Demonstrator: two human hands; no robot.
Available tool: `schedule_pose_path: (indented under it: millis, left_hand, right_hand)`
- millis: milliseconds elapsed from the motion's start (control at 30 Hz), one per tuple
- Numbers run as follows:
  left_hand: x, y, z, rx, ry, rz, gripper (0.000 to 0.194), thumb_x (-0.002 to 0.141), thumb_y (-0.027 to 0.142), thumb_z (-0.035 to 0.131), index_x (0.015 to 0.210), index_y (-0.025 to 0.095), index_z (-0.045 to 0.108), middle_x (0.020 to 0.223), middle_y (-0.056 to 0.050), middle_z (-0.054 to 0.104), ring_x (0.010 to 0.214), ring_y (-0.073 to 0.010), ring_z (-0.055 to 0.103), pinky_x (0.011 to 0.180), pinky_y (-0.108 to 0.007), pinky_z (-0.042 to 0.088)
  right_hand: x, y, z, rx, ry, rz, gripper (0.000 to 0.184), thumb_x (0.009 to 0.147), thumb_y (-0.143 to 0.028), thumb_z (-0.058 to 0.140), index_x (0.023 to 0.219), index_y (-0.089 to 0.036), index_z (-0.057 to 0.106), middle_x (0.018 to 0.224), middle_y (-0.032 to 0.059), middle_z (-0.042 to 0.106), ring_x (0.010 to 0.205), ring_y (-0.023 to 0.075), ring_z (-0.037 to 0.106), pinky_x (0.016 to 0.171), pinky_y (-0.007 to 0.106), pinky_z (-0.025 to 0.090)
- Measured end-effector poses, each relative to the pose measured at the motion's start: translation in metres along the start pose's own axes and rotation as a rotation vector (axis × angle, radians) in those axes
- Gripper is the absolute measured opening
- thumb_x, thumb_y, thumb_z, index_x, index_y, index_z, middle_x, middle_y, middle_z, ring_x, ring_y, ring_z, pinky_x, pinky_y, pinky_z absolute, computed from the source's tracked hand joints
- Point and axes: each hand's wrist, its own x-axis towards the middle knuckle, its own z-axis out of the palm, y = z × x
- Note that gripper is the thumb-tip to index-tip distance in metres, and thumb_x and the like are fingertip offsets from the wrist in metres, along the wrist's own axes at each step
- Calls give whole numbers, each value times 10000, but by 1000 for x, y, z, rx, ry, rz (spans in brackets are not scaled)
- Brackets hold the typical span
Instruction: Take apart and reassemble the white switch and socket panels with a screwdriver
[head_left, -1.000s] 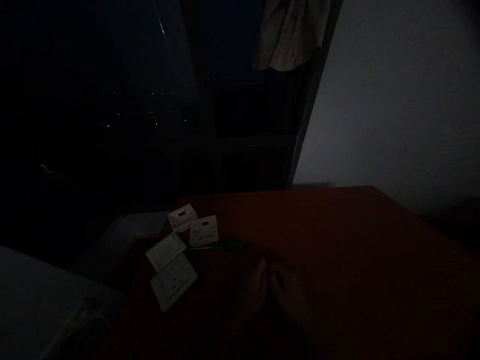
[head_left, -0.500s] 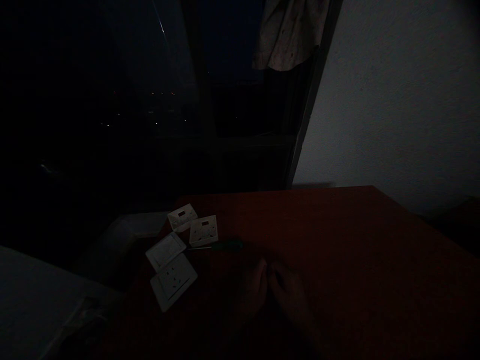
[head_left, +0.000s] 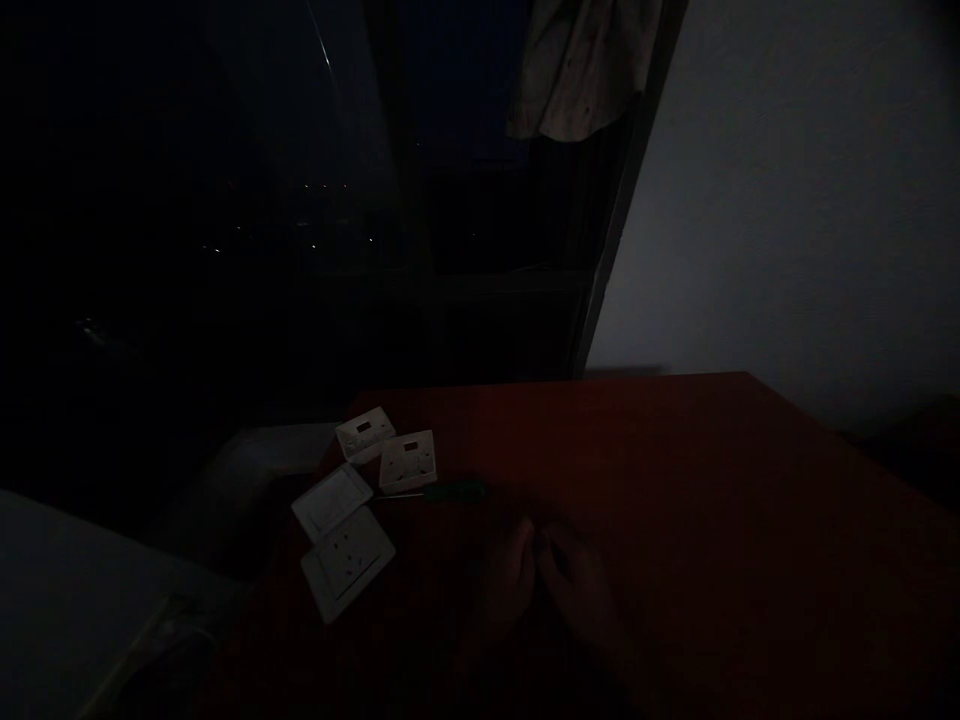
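The room is very dark. My left hand (head_left: pixel 504 580) and my right hand (head_left: pixel 581 590) rest on a reddish table (head_left: pixel 675 470), fingertips almost touching each other. Their fingers look curled, but whether they hold anything is hidden by the dark. To the left lie several white socket and switch plates (head_left: pixel 347 561) (head_left: pixel 331 500) (head_left: pixel 407 460) (head_left: pixel 364 434). A green-handled screwdriver (head_left: pixel 442 491) lies just beyond my hands, its shaft pointing at the plates.
A dark window (head_left: pixel 360 200) fills the back left, with a pale cloth (head_left: pixel 581 70) hanging at its top right. A white wall (head_left: pixel 787 200) stands behind the table. A light surface (head_left: pixel 75 600) lies at the lower left.
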Motion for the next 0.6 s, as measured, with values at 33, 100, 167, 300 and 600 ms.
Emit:
schedule_pose_path:
  millis: [33,100,167,300,600]
  left_hand:
    - [0,0,0,0,-2,2,204,953,330,506,1055,184,605,1027,-52,638,846,-156,624,772,-341,528]
    - [0,1,-1,0,-5,5,201,953,328,508,1051,182,606,1029,-52,637,845,-156,623,769,-339,529]
    - [0,2,-3,1,-10,8,198,952,327,510,1042,180,608,1015,-49,639,834,-153,624,762,-335,529]
    - [1,4,-6,6,-20,12,197,951,329,511,1019,174,612,986,-43,642,815,-148,623,750,-330,530]
    - [0,4,-7,22,-18,-3,205,958,343,490,992,184,614,950,-37,643,803,-146,615,759,-330,515]
  right_hand:
    - [0,0,0,0,0,-2,267,877,-282,381,696,-199,559,697,27,644,637,151,593,589,235,385]
    - [0,0,0,0,0,-5,272,879,-286,376,692,-199,553,689,26,640,629,151,588,589,236,385]
    - [0,0,0,-1,-4,-9,269,879,-290,377,701,-197,556,693,29,642,637,154,590,595,240,387]
    - [0,0,0,0,-8,-14,270,880,-295,379,704,-197,557,707,33,651,645,155,593,603,243,389]
    - [-1,1,0,-10,1,-5,276,883,-295,377,714,-200,575,709,27,651,644,151,588,610,244,393]
